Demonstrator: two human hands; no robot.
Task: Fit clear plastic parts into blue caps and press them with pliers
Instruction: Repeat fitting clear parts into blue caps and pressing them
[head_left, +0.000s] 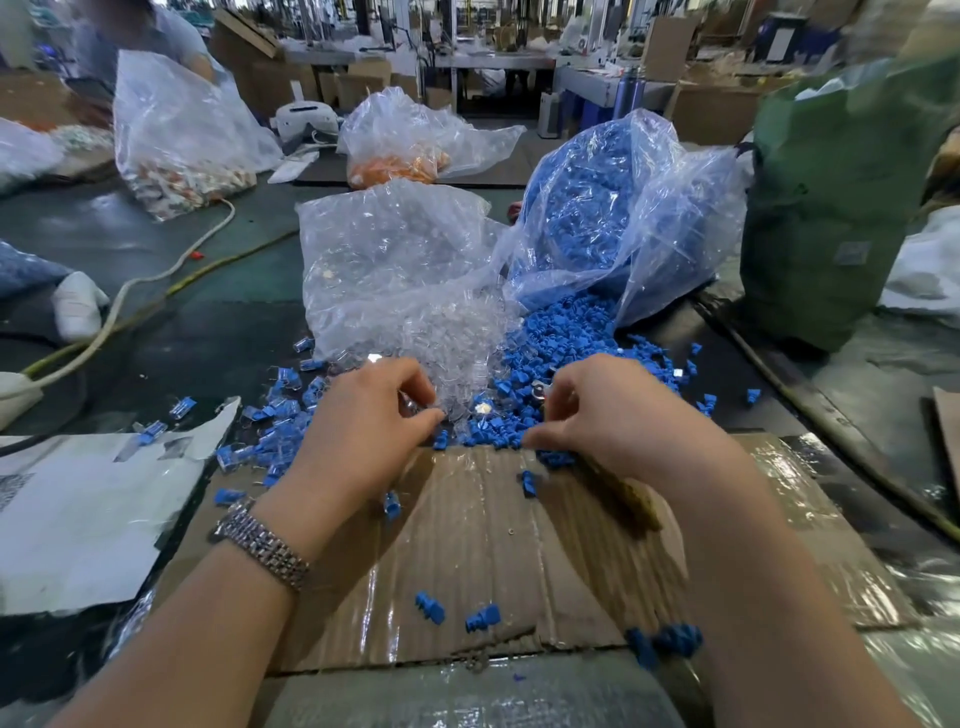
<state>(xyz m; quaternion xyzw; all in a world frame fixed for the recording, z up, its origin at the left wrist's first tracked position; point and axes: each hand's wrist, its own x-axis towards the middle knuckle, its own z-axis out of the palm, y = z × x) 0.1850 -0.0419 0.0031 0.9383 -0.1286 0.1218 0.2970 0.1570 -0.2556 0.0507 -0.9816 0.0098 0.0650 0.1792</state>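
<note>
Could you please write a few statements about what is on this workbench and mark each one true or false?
1. A wristwatch sits on the left wrist. True.
2. The blue caps spill from a bag on the right side. True.
3. The bag of clear plastic parts lies to the right of the blue caps. False: it lies to their left.
4. Both hands rest flat on the cardboard. False: the left hand and right hand have curled fingers at the edge of the piles.
5. The bag behind the clear parts holds orange pieces. True.
</note>
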